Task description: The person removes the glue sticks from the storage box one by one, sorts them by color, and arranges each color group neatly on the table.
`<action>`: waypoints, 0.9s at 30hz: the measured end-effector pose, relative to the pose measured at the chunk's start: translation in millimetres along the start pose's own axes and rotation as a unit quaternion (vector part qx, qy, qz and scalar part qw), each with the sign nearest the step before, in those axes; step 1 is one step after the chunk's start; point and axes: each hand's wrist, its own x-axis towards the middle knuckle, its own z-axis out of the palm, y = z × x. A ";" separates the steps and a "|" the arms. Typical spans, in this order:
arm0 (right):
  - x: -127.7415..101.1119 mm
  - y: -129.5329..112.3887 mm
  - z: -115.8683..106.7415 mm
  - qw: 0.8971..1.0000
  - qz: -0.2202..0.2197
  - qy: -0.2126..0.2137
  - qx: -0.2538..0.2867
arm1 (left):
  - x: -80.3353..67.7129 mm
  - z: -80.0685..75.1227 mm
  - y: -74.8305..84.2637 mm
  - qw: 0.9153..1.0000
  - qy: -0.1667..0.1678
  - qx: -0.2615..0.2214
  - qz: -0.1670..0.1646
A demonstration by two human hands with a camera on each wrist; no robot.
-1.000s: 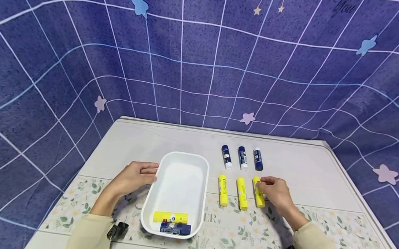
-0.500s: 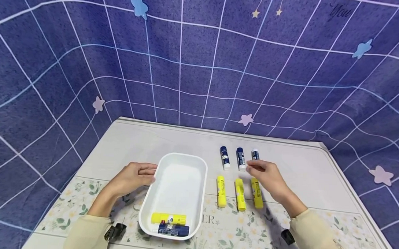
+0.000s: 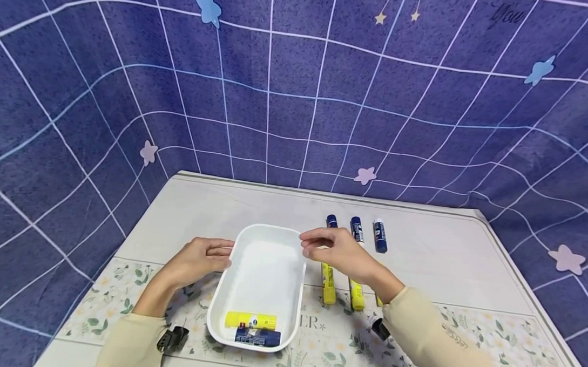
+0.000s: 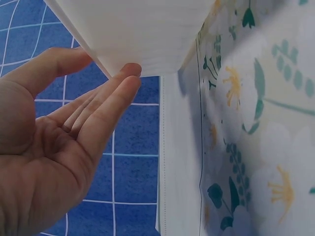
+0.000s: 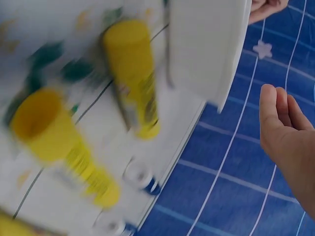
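Head view, left hand (image 3: 194,261) flat, fingertips touching white plastic tray (image 3: 250,333) rim, right hand (image 3: 337,252) empty, fingers loose, above yellow glue sticks (image 3: 328,284).

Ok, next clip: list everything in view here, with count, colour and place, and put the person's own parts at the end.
tray: 1, white, on the table between the hands.
glue sticks in the tray: 2, one yellow and one blue, lying at its near end.
blue glue sticks: 3, blue with white caps, in a row right of the tray's far end; the leftmost is partly hidden.
yellow glue sticks: 3, yellow, in a row nearer than the blue ones; the rightmost is mostly hidden by the arm.
table: 1, pale, with a floral mat along the near edge.
backdrop: 1, blue with a white grid and stars, behind the table.
left hand: straight fingers against the tray's left wall.
right hand: fingers relaxed, empty, by the tray's far right corner.
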 end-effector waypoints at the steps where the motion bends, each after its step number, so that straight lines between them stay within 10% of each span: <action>1: 2.9 -1.9 4.7 1.000 -0.004 -0.009 0.005 | -0.2 0.0 0.2 1.000 0.000 0.001 0.000; 27: 42.7 5.0 91.9 0.971 0.033 -0.228 0.064 | 1.5 0.6 -1.0 1.000 0.003 -0.005 -0.001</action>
